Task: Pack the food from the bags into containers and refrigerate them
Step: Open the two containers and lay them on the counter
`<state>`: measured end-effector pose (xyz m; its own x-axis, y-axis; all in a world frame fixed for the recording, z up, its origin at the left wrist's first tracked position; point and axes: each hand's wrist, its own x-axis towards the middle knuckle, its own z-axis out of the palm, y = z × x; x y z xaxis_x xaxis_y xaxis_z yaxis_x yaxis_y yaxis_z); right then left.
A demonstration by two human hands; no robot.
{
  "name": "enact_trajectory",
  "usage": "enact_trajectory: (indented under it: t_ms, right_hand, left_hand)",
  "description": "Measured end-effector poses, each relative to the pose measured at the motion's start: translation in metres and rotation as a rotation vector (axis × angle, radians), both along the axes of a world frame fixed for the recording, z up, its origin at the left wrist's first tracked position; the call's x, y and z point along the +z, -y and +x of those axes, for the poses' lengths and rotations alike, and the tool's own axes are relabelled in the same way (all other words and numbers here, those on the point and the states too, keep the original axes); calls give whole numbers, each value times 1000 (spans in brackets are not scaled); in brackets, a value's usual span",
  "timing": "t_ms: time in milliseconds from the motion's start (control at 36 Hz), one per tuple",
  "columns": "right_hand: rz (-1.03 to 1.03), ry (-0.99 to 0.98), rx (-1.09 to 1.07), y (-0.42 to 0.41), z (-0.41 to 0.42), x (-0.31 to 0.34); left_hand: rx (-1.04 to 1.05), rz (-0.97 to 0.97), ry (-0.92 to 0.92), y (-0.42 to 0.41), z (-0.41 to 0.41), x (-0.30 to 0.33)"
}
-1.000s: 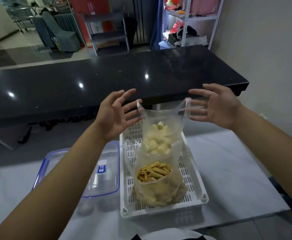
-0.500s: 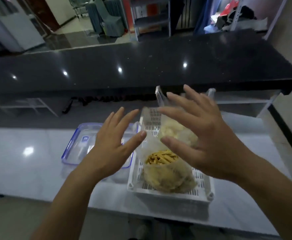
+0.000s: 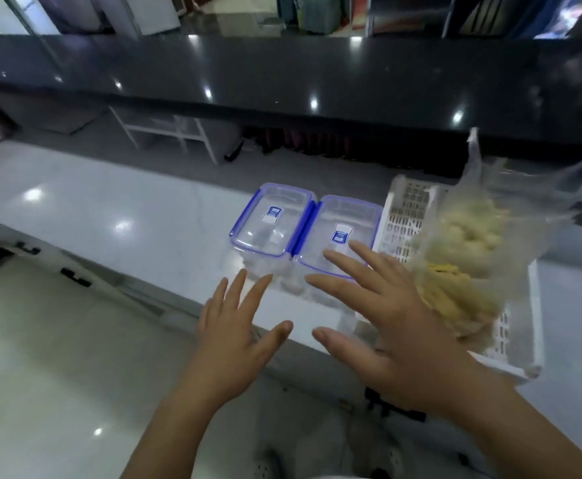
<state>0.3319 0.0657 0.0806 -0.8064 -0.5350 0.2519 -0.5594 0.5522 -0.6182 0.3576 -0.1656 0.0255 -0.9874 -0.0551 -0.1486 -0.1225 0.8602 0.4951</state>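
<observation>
Two clear rectangular containers [image 3: 305,226] beside slotted basket [image 3: 407,216].

There is a single view, from a wide-angle camera on the person's head. It looks forward and steeply down over a white counter [image 3: 116,205], close enough that both forearms rise from the bottom edge. It faces a black countertop [image 3: 282,74] running across the upper frame, with straight edges bowed by the lens and the right side blurred.
</observation>
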Motion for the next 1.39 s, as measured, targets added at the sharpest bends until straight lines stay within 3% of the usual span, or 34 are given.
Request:
enact_trajectory:
  t_ms: [278, 528, 722, 1056, 1222, 1389]
  right_hand:
    - [132, 198, -299, 92, 46, -77]
    - [280, 238, -393, 120, 51, -76]
    - [482, 296, -423, 116, -3, -80]
    - [594, 385, -466, 119, -145, -121]
    - [688, 407, -495, 109, -182, -146]
    - [723, 293, -490, 119, -183, -164]
  left_hand:
    - [-125, -8, 10, 93, 39, -49]
    - [-276, -3, 14, 128, 2, -61]
    - [-371, -168, 12, 133, -82, -61]
    - [-581, -420, 58, 98, -224, -86]
    - [-681, -399, 6, 101, -249, -107]
    - [-695, -355, -28, 129, -255, -112]
